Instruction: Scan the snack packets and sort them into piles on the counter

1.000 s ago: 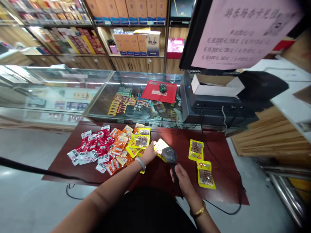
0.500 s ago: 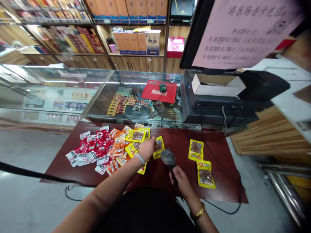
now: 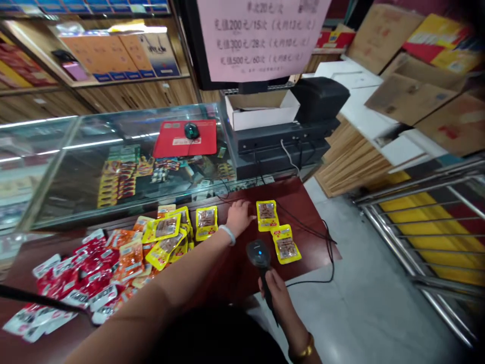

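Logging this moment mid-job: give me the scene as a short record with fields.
Left hand: palm down at the dark red-brown table; grasp unclear
Right hand: around the handle of a black pistol-shaped scanner, blue light showing
Left of left hand: one flat yellow-edged packet
Right of left hand: two more yellow-edged packets, close together
Pile, farther left: overlapping yellow-edged packets, shiny orange packets, red-and-white packets
On glass counter: black mouse on red rectangular mat
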`<control>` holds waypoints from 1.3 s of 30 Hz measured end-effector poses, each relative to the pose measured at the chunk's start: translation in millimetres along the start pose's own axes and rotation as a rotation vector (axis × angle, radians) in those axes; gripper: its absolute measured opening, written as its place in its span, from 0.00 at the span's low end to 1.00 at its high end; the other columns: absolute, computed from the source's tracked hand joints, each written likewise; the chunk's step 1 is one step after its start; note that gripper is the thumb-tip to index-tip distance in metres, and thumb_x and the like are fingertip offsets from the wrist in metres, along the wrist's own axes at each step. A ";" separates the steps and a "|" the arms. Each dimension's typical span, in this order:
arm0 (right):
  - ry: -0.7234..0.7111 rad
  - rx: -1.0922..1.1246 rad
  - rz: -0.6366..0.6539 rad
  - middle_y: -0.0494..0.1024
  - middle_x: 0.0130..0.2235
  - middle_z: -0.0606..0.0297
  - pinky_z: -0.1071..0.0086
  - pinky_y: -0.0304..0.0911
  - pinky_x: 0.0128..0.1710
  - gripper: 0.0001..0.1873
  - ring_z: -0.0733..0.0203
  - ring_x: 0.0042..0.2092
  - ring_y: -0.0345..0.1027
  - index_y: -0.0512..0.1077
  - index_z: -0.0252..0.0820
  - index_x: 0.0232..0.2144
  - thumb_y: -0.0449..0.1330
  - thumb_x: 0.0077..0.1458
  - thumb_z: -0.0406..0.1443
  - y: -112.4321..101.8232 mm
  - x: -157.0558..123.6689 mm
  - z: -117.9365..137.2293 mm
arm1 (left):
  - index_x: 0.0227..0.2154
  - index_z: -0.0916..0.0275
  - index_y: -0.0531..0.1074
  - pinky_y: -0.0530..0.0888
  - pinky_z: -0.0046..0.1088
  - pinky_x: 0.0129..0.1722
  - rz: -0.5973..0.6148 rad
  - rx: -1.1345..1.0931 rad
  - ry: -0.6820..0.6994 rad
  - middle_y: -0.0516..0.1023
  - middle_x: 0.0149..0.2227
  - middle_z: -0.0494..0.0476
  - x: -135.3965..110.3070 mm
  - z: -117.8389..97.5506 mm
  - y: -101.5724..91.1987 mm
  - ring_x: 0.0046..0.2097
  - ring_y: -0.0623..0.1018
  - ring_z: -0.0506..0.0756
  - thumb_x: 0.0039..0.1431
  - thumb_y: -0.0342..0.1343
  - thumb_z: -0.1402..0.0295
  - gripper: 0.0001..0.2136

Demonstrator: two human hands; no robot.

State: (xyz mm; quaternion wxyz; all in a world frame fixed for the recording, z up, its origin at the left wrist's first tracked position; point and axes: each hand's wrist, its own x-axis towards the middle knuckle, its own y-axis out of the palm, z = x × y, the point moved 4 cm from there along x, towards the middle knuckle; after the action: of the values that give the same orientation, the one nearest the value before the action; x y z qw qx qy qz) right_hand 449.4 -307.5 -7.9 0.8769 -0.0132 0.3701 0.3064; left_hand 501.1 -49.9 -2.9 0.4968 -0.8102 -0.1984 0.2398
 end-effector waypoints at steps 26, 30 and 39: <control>-0.086 -0.107 0.124 0.68 0.20 0.70 0.73 0.53 0.19 0.28 0.68 0.20 0.57 0.70 0.41 0.29 0.61 0.45 0.60 16.7 11.3 45.3 | 0.47 0.61 0.63 0.69 0.27 0.35 0.238 -0.346 -0.137 0.77 0.39 0.58 -70.0 47.9 26.1 0.38 0.78 0.56 0.46 0.64 0.64 0.25; -0.075 -0.115 0.185 0.69 0.21 0.70 0.73 0.53 0.20 0.27 0.67 0.20 0.58 0.69 0.42 0.30 0.62 0.45 0.59 32.2 7.2 45.9 | 0.47 0.60 0.63 0.69 0.27 0.36 0.231 -0.277 -0.161 0.78 0.40 0.59 -81.4 60.7 4.3 0.40 0.78 0.57 0.46 0.64 0.63 0.25; -0.029 -0.067 0.179 0.69 0.20 0.72 0.75 0.52 0.19 0.34 0.69 0.19 0.58 0.70 0.40 0.41 0.63 0.43 0.60 32.6 -1.5 29.1 | 0.47 0.61 0.66 0.65 0.38 0.52 0.054 0.202 -0.203 0.71 0.50 0.67 -94.4 100.5 -71.1 0.54 0.70 0.65 0.47 0.63 0.66 0.23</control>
State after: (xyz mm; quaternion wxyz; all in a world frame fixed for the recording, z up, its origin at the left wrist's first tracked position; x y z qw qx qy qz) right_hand 449.5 -274.5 20.8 0.8504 -0.0050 0.3464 0.3959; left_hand 360.2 -1.0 39.8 0.5466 -0.7324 -0.2007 0.3527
